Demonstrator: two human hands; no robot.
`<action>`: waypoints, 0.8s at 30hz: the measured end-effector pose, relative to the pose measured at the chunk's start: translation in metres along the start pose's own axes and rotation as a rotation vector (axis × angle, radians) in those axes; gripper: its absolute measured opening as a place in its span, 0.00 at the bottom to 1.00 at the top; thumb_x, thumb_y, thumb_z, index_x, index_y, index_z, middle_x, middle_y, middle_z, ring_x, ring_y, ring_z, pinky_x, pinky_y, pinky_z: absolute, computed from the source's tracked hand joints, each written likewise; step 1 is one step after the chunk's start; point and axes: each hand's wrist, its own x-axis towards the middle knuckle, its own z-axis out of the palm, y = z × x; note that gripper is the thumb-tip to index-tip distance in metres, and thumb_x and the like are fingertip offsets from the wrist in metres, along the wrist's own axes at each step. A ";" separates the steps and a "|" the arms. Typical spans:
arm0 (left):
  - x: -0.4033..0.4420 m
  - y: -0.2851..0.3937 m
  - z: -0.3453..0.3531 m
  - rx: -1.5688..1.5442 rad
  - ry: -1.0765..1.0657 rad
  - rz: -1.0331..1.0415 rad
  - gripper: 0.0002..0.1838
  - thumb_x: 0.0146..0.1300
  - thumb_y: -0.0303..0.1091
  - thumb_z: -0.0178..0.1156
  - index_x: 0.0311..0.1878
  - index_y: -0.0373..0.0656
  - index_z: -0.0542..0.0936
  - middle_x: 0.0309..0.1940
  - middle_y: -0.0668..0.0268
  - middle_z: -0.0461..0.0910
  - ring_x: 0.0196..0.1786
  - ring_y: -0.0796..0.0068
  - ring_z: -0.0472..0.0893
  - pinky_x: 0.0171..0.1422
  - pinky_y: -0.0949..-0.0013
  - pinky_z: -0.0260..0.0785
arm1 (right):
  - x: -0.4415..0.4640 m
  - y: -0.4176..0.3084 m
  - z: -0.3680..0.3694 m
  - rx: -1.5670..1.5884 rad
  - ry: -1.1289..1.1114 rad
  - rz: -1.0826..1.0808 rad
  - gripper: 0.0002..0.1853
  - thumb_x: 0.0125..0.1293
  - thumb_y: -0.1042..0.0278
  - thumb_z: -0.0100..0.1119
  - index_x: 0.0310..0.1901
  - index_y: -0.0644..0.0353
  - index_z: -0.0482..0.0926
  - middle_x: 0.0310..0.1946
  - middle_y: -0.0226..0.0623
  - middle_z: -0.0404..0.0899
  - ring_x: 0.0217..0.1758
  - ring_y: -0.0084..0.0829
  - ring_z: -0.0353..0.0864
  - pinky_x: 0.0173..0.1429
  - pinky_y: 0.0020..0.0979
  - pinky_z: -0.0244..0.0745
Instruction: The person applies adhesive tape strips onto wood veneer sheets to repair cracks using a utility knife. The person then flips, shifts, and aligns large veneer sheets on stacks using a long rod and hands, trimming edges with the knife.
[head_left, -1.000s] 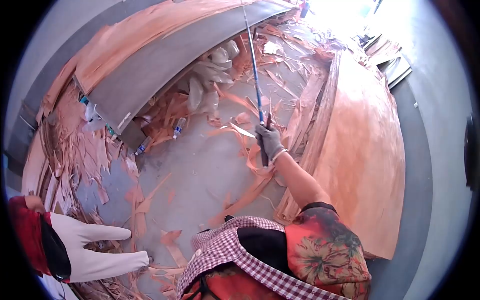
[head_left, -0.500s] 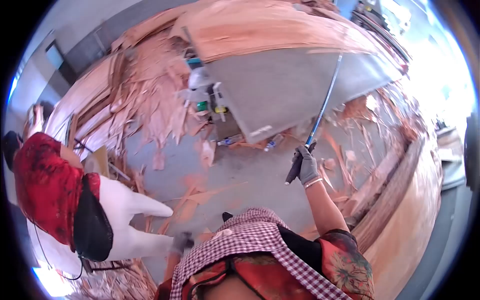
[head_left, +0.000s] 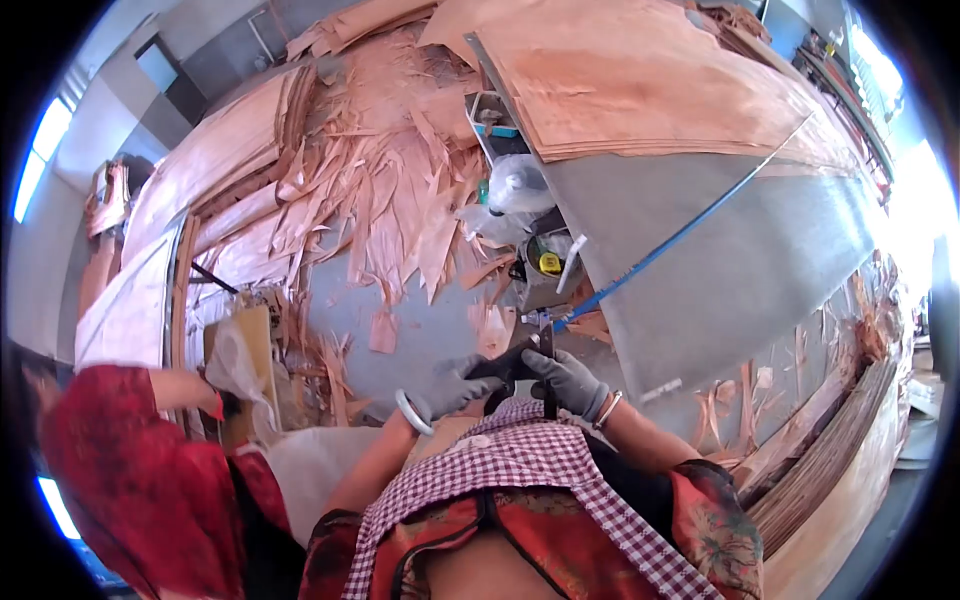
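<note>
My right hand [head_left: 570, 382], in a grey glove, is closed around a black handle [head_left: 549, 385] in front of my checked apron [head_left: 480, 450]. A long thin blue rod [head_left: 665, 246] reaches from near this hand up and right across the grey table. Close beside it, my left hand [head_left: 452, 387], also gloved in grey, has its fingers wrapped on the dark grip [head_left: 508, 362] of the tool. The two hands nearly meet at the waist.
Orange veneer sheets [head_left: 640, 85] lie on the grey table [head_left: 720, 260]. A box with a yellow tape measure [head_left: 549, 262] and plastic bags [head_left: 515, 185] stands at its edge. Veneer scraps [head_left: 400, 200] litter the floor. A co-worker in red [head_left: 150, 480] stands at the left.
The view has turned left. My left hand has come up beside my right hand and onto the dark grip. My right hand has drawn in to my waist, and the co-worker has moved closer.
</note>
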 end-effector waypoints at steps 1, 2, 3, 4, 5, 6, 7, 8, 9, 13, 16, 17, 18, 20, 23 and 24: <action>0.003 0.009 -0.022 -0.069 0.080 -0.070 0.19 0.56 0.40 0.64 0.46 0.37 0.78 0.26 0.72 0.75 0.26 0.85 0.70 0.29 0.78 0.62 | 0.013 -0.013 -0.001 0.021 0.021 -0.018 0.20 0.68 0.52 0.51 0.50 0.61 0.74 0.40 0.33 0.79 0.39 0.21 0.77 0.38 0.23 0.73; 0.008 0.021 -0.046 -0.096 0.099 -0.120 0.18 0.55 0.39 0.65 0.45 0.36 0.78 0.24 0.73 0.74 0.24 0.86 0.69 0.27 0.79 0.60 | 0.026 -0.026 -0.003 0.039 0.042 -0.036 0.20 0.68 0.52 0.51 0.51 0.61 0.74 0.42 0.34 0.78 0.40 0.22 0.77 0.39 0.25 0.74; 0.013 0.027 -0.072 -0.124 0.119 -0.169 0.18 0.54 0.39 0.65 0.44 0.36 0.79 0.22 0.75 0.72 0.22 0.87 0.67 0.25 0.80 0.58 | 0.043 -0.034 -0.012 0.214 0.031 -0.023 0.21 0.68 0.52 0.50 0.52 0.61 0.74 0.44 0.36 0.77 0.42 0.25 0.77 0.43 0.29 0.76; 0.018 0.026 -0.093 -0.161 0.136 -0.221 0.17 0.53 0.38 0.66 0.42 0.36 0.79 0.20 0.76 0.71 0.20 0.88 0.65 0.23 0.81 0.55 | 0.056 -0.043 -0.020 0.291 0.061 -0.006 0.22 0.68 0.49 0.49 0.52 0.59 0.73 0.43 0.36 0.78 0.41 0.26 0.79 0.39 0.28 0.75; 0.026 0.017 -0.113 -0.207 0.119 -0.218 0.17 0.53 0.37 0.66 0.42 0.36 0.79 0.19 0.76 0.71 0.19 0.89 0.65 0.22 0.82 0.55 | 0.071 -0.055 -0.027 0.364 0.095 0.020 0.23 0.68 0.47 0.48 0.52 0.58 0.73 0.42 0.36 0.79 0.40 0.27 0.80 0.34 0.28 0.74; 0.033 0.009 -0.134 -0.255 0.110 -0.214 0.16 0.52 0.37 0.67 0.41 0.37 0.80 0.19 0.76 0.71 0.18 0.90 0.64 0.21 0.82 0.54 | 0.086 -0.069 -0.035 0.433 0.124 0.045 0.24 0.67 0.45 0.48 0.52 0.57 0.72 0.41 0.36 0.79 0.38 0.27 0.81 0.30 0.27 0.74; 0.039 0.000 -0.150 -0.301 0.103 -0.212 0.16 0.52 0.37 0.67 0.40 0.37 0.80 0.19 0.76 0.71 0.18 0.90 0.64 0.20 0.83 0.53 | 0.105 -0.077 -0.045 0.442 0.185 -0.009 0.23 0.67 0.46 0.49 0.51 0.57 0.73 0.40 0.36 0.79 0.37 0.28 0.81 0.29 0.27 0.74; 0.046 -0.003 -0.165 -0.308 0.096 -0.199 0.15 0.52 0.36 0.67 0.40 0.37 0.80 0.19 0.76 0.71 0.18 0.90 0.64 0.20 0.83 0.53 | 0.127 -0.084 -0.055 0.455 0.247 -0.067 0.22 0.67 0.47 0.50 0.50 0.58 0.73 0.39 0.36 0.79 0.36 0.28 0.81 0.28 0.27 0.75; 0.051 0.000 -0.183 -0.309 0.089 -0.183 0.15 0.52 0.35 0.67 0.40 0.37 0.80 0.19 0.76 0.71 0.18 0.90 0.64 0.20 0.83 0.52 | 0.146 -0.095 -0.063 0.471 0.309 -0.130 0.21 0.67 0.49 0.51 0.49 0.58 0.74 0.38 0.35 0.79 0.35 0.28 0.81 0.27 0.28 0.75; 0.085 0.003 -0.244 -0.244 0.075 -0.163 0.12 0.53 0.35 0.67 0.37 0.39 0.79 0.19 0.77 0.70 0.18 0.91 0.63 0.20 0.83 0.53 | 0.206 -0.151 -0.082 0.479 0.482 -0.279 0.14 0.66 0.57 0.53 0.44 0.59 0.76 0.34 0.34 0.80 0.30 0.26 0.80 0.27 0.26 0.75; 0.121 -0.004 -0.299 -0.153 0.059 -0.131 0.11 0.54 0.37 0.66 0.35 0.40 0.78 0.18 0.77 0.69 0.18 0.90 0.63 0.20 0.82 0.53 | 0.258 -0.191 -0.094 0.513 0.633 -0.418 0.09 0.65 0.62 0.53 0.39 0.58 0.77 0.31 0.34 0.80 0.27 0.27 0.79 0.25 0.27 0.74; 0.135 -0.005 -0.319 -0.133 0.043 -0.132 0.12 0.54 0.37 0.65 0.35 0.39 0.78 0.18 0.77 0.70 0.18 0.90 0.64 0.20 0.82 0.54 | 0.278 -0.194 -0.113 0.494 0.687 -0.480 0.08 0.66 0.64 0.53 0.39 0.59 0.76 0.32 0.35 0.80 0.28 0.27 0.80 0.23 0.25 0.72; 0.147 -0.004 -0.340 -0.111 0.025 -0.131 0.12 0.55 0.37 0.65 0.35 0.39 0.78 0.18 0.76 0.70 0.18 0.90 0.64 0.20 0.81 0.55 | 0.293 -0.200 -0.119 0.476 0.745 -0.545 0.07 0.66 0.66 0.52 0.39 0.59 0.76 0.34 0.37 0.80 0.29 0.27 0.80 0.20 0.23 0.71; 0.167 -0.001 -0.372 -0.158 -0.018 -0.142 0.12 0.56 0.38 0.64 0.35 0.39 0.78 0.18 0.75 0.70 0.18 0.89 0.65 0.21 0.80 0.56 | 0.319 -0.200 -0.141 0.622 0.724 -0.605 0.03 0.64 0.71 0.53 0.36 0.58 0.75 0.30 0.36 0.79 0.28 0.29 0.79 0.22 0.25 0.72; 0.202 0.006 -0.414 -0.114 -0.058 -0.157 0.12 0.57 0.37 0.63 0.36 0.38 0.78 0.18 0.74 0.70 0.17 0.89 0.65 0.19 0.80 0.54 | 0.338 -0.210 -0.151 0.448 0.894 -0.519 0.04 0.62 0.69 0.57 0.35 0.58 0.75 0.27 0.34 0.76 0.24 0.28 0.77 0.22 0.26 0.69; 0.215 0.007 -0.426 -0.157 -0.085 -0.168 0.12 0.57 0.37 0.63 0.37 0.38 0.78 0.18 0.74 0.70 0.17 0.89 0.64 0.19 0.80 0.54 | 0.340 -0.218 -0.139 0.443 0.961 -0.515 0.04 0.61 0.70 0.58 0.35 0.57 0.74 0.27 0.33 0.76 0.24 0.28 0.76 0.24 0.28 0.72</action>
